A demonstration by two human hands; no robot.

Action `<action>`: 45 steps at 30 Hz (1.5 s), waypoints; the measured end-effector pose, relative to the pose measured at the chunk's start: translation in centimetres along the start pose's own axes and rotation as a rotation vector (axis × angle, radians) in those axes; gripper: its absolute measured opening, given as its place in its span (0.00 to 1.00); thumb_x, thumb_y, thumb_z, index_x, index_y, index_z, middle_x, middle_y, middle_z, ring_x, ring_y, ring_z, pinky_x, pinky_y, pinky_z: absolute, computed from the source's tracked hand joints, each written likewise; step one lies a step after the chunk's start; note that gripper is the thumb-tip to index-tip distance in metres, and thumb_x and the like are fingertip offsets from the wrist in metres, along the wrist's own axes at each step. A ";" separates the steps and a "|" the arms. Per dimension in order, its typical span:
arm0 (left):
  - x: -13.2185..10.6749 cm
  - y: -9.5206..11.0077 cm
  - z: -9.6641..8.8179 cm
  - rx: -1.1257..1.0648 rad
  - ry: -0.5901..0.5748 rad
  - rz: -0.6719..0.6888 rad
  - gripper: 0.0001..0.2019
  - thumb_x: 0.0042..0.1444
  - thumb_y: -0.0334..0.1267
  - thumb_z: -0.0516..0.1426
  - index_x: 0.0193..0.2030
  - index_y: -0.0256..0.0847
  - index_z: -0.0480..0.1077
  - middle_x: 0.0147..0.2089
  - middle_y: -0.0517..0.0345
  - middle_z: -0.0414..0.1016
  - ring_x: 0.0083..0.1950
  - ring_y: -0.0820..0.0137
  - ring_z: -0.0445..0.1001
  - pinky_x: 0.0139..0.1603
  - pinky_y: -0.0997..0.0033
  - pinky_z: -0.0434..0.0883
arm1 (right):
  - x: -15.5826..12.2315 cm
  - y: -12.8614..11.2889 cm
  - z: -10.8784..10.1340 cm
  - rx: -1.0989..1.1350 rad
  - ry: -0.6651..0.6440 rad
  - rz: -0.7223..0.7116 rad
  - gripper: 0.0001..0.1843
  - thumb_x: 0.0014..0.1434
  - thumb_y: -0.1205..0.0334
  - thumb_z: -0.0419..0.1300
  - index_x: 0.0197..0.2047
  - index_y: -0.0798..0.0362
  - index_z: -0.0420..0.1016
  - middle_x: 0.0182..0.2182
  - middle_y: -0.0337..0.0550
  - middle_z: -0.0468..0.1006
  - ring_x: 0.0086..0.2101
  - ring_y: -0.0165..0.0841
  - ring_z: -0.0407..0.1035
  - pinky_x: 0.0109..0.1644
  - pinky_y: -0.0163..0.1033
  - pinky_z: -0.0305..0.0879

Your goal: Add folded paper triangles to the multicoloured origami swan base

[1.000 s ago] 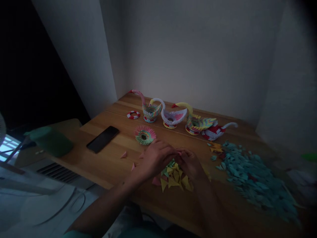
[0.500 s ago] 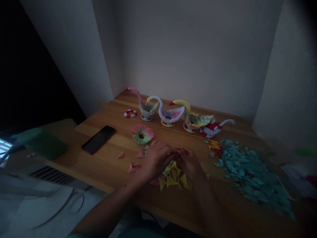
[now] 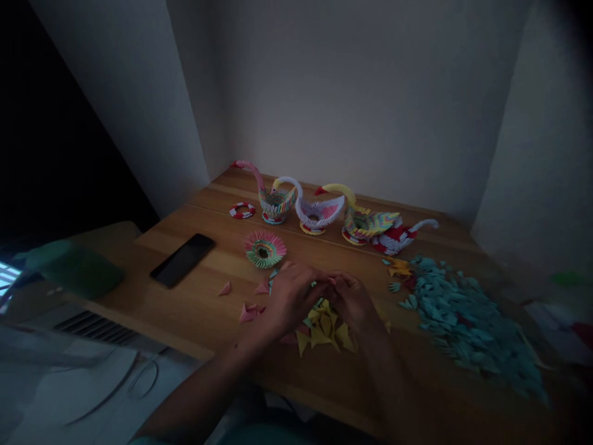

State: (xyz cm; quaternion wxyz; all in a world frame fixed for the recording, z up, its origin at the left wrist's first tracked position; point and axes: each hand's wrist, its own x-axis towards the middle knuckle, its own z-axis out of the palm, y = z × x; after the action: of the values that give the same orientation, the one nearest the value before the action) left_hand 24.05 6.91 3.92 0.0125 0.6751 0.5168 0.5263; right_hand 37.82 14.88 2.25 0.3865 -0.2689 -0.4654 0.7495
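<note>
Presumably light, crushable, the small folded pink paper [image 3: 332, 280] below mid-frame, pinched by left hand [image 3: 295, 293] and right hand [image 3: 354, 301], suited edge-holding.

Head view: no lettering, label, brand, number or sign is legible. The smartphone [image 3: 182, 260] displays no readable characters.

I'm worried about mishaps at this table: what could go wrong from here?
The left hand and right hand meet at a small pink piece, which might slip onto the yellow pieces below. The pink-and-green bowl sits just beyond the left hand; a forward nudge could shift it.
</note>
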 end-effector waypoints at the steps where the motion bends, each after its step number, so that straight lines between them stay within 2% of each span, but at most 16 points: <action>1: 0.0 0.0 0.0 -0.001 -0.002 -0.003 0.05 0.63 0.36 0.57 0.40 0.41 0.74 0.34 0.56 0.79 0.37 0.68 0.74 0.42 0.65 0.64 | 0.0 0.1 0.0 0.003 -0.002 -0.001 0.22 0.36 0.45 0.76 0.27 0.53 0.81 0.18 0.36 0.69 0.21 0.26 0.56 0.26 0.33 0.51; 9: 0.1 0.1 -0.3 -0.055 -0.019 -0.033 0.05 0.62 0.37 0.58 0.40 0.41 0.74 0.36 0.57 0.79 0.39 0.68 0.75 0.44 0.67 0.64 | 0.3 0.5 -0.5 -0.027 -0.016 -0.008 0.22 0.37 0.43 0.75 0.28 0.53 0.81 0.18 0.36 0.68 0.22 0.26 0.57 0.26 0.33 0.52; 14: 0.4 -0.4 -1.2 -0.067 -0.123 -0.043 0.06 0.63 0.38 0.57 0.38 0.40 0.74 0.35 0.58 0.78 0.38 0.69 0.74 0.42 0.70 0.64 | 0.3 0.4 -0.6 -0.103 -0.053 0.010 0.23 0.39 0.43 0.74 0.27 0.54 0.79 0.17 0.34 0.65 0.20 0.26 0.54 0.25 0.34 0.49; 20: 0.7 -1.4 -1.8 0.109 -0.207 0.138 0.08 0.65 0.37 0.54 0.35 0.38 0.72 0.31 0.58 0.75 0.34 0.70 0.71 0.42 0.68 0.63 | 0.3 0.4 -0.7 -0.179 -0.098 0.047 0.24 0.41 0.41 0.71 0.25 0.54 0.75 0.16 0.33 0.63 0.20 0.25 0.53 0.25 0.34 0.47; 28: 0.1 -1.5 -1.9 0.225 -0.156 0.353 0.08 0.65 0.34 0.53 0.36 0.37 0.71 0.29 0.57 0.74 0.31 0.71 0.69 0.41 0.67 0.64 | 0.3 0.6 -0.8 -0.240 -0.175 0.061 0.23 0.43 0.42 0.71 0.26 0.56 0.77 0.17 0.34 0.65 0.21 0.25 0.55 0.26 0.34 0.48; 32: -0.6 -1.6 -2.4 0.183 -0.156 0.296 0.07 0.65 0.34 0.54 0.38 0.37 0.72 0.29 0.58 0.73 0.31 0.72 0.68 0.41 0.67 0.63 | 0.1 0.4 -0.6 -0.319 -0.251 0.074 0.24 0.46 0.40 0.68 0.30 0.55 0.78 0.18 0.34 0.66 0.20 0.25 0.55 0.25 0.34 0.48; 38: -1.5 -1.2 -3.5 0.113 -0.208 0.173 0.07 0.65 0.37 0.54 0.40 0.40 0.73 0.33 0.57 0.76 0.35 0.71 0.72 0.43 0.68 0.64 | 0.0 0.4 -0.6 -0.408 -0.306 0.067 0.24 0.46 0.40 0.68 0.27 0.55 0.76 0.17 0.32 0.64 0.19 0.24 0.54 0.24 0.33 0.47; 45: -1.7 -0.1 -4.3 0.258 -0.251 0.196 0.12 0.67 0.38 0.51 0.38 0.38 0.73 0.31 0.56 0.76 0.34 0.70 0.71 0.43 0.67 0.64 | 0.1 0.9 -0.8 -0.368 -0.380 0.087 0.22 0.48 0.42 0.69 0.27 0.55 0.75 0.18 0.32 0.63 0.19 0.24 0.53 0.23 0.34 0.47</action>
State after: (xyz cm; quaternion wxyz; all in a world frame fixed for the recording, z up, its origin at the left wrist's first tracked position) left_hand 21.05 3.53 4.60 -0.0610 0.7784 0.5061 0.3664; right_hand 38.06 15.07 1.09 0.2045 -0.2088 -0.6460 0.7052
